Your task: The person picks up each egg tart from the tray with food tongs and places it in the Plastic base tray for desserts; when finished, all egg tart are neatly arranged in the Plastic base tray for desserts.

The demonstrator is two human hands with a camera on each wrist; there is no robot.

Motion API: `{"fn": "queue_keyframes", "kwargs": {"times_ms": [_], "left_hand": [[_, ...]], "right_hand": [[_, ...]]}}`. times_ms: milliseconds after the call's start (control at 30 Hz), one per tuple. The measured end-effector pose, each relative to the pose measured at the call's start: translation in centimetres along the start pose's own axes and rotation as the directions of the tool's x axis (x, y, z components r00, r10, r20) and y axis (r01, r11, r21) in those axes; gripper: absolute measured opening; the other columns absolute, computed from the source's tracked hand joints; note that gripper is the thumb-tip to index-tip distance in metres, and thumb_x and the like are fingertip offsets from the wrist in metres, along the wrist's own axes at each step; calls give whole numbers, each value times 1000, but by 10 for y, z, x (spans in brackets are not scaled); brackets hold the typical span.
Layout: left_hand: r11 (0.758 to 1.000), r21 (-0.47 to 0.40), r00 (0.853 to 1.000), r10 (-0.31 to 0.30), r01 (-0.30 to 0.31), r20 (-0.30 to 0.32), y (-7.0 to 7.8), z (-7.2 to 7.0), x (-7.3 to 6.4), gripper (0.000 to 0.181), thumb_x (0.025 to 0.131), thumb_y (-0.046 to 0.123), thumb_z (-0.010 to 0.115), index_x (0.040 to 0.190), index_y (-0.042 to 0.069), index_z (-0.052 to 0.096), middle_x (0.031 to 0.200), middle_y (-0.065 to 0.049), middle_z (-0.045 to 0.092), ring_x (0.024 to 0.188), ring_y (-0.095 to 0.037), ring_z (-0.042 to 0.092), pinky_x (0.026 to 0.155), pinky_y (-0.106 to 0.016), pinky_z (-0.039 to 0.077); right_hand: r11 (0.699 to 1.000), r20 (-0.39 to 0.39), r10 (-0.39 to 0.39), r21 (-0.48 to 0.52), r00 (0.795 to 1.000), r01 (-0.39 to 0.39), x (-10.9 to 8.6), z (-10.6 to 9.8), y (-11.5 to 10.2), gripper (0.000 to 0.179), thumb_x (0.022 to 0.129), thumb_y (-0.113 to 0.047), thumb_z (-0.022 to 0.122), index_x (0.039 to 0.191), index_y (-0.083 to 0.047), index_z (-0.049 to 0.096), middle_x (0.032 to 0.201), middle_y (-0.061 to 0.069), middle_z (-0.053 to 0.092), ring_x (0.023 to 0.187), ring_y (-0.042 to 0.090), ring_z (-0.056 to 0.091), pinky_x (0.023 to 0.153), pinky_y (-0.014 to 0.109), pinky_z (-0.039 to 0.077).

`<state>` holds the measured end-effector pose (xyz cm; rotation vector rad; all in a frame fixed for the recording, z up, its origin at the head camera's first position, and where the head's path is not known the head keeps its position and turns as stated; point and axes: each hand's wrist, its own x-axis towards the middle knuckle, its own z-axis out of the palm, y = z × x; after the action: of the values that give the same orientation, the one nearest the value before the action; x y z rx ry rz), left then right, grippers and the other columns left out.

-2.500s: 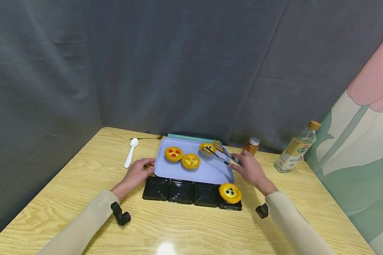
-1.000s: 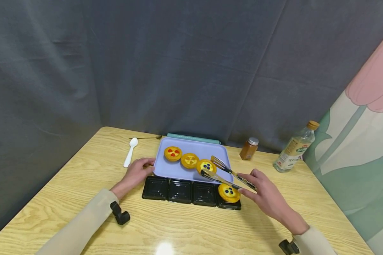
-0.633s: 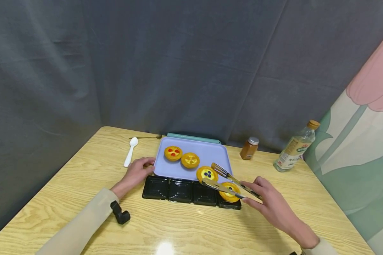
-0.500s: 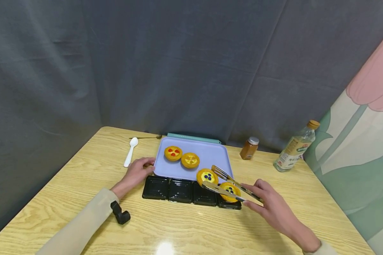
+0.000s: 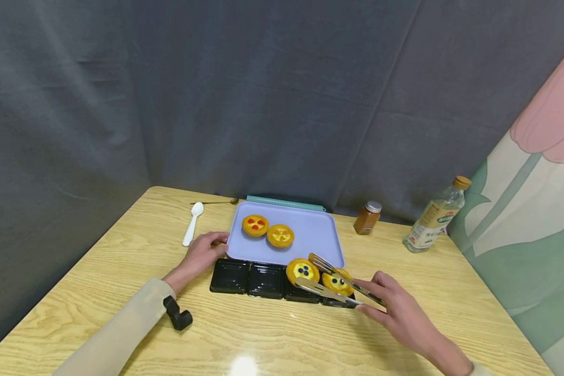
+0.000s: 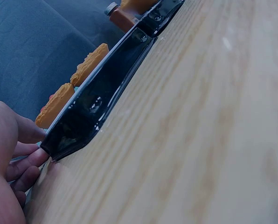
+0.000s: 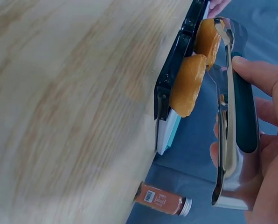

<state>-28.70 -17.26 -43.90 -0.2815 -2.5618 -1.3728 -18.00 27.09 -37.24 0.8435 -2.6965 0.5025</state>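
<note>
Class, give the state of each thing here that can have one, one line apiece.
Right hand: holding tongs
Left hand: touching the lavender tray's edge
Tongs: arms apart, tips flanking a tart
Black container: uncovered, a second tart in its right end
Lavender tray: flat, bearing two tarts
Jar: capped, upright
Bottle: capped
Spoon: lying flat

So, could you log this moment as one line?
left hand: at left edge of tray; right hand: holds tongs; blue-dotted tart: between tips, at third box from left; other blue-dotted tart: on fourth box

Two tarts (image 5: 255, 225) on tray (image 5: 312, 232), containers (image 5: 266, 281) before it, spoon (image 5: 192, 224) left, bottle (image 5: 433, 222) right
</note>
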Motion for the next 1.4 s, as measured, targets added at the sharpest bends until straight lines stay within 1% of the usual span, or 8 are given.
{"fn": "queue_keyframes", "kwargs": {"times_ms": [133, 367, 567, 767, 1000, 1200, 1400], "left_hand": [[1000, 0, 1000, -7, 7, 4, 1, 0, 0, 41, 91, 9, 67, 129, -4, 65, 110, -13, 70, 100, -28, 64, 89, -42, 47], [1000, 14, 1000, -8, 8, 6, 2, -1, 0, 40, 92, 9, 66, 130, -4, 65, 110, -13, 70, 100, -27, 63, 88, -41, 47], [1000, 15, 1000, -10, 10, 0, 2, -1, 0, 41, 91, 9, 66, 130, -4, 65, 111, -13, 70, 102, -28, 64, 89, -42, 46], [1000, 16, 1000, -1, 1, -2, 2, -1, 0, 40, 91, 8, 66, 129, -4, 65, 110, -13, 70, 101, -28, 64, 89, -42, 47], [1000, 17, 1000, -15, 15, -1, 1, 1, 0, 40, 91, 9, 67, 129, -4, 66, 110, -13, 70, 101, -28, 64, 89, -42, 47], [1000, 6, 1000, -15, 15, 0, 3, 0, 0, 40, 91, 8, 67, 129, -4, 66, 109, -13, 71, 99, -28, 64, 87, -41, 47], [1000, 12, 1000, -2, 2, -7, 2, -1, -1, 39, 91, 7, 67, 128, -5, 66, 109, -13, 71, 99, -28, 65, 87, -41, 48]], "right_hand": [[1000, 20, 21, -3, 1000, -21, -1, 2, -1, 41, 85, -20, 81, 125, -11, 73, 89, -9, 43, 78, 6, 42, 64, 22, 36], [1000, 13, 11, -13, 1000, -11, -3, 4, -1, 42, 83, -18, 83, 124, -12, 73, 89, -8, 44, 78, 7, 42, 64, 21, 36], [1000, 25, 28, -13, 999, -28, -3, 5, -2, 42, 84, -20, 82, 124, -13, 73, 89, -10, 43, 79, 5, 41, 64, 21, 36], [1000, 25, 12, -18, 1000, -11, -3, 4, -1, 43, 84, -20, 82, 125, -13, 72, 89, -10, 42, 79, 5, 41, 64, 22, 36], [1000, 30, 12, -11, 999, -12, -4, 4, -1, 46, 84, -19, 82, 127, -14, 71, 89, -9, 44, 79, 6, 41, 64, 23, 35], [999, 46, 37, 2, 998, -38, -4, 3, -2, 46, 86, -22, 81, 130, -16, 70, 91, -9, 44, 80, 5, 41, 65, 22, 36], [998, 44, 50, 21, 998, -51, -5, 1, -3, 47, 86, -25, 81, 131, -16, 69, 90, -8, 44, 79, 7, 41, 64, 23, 35]]}}
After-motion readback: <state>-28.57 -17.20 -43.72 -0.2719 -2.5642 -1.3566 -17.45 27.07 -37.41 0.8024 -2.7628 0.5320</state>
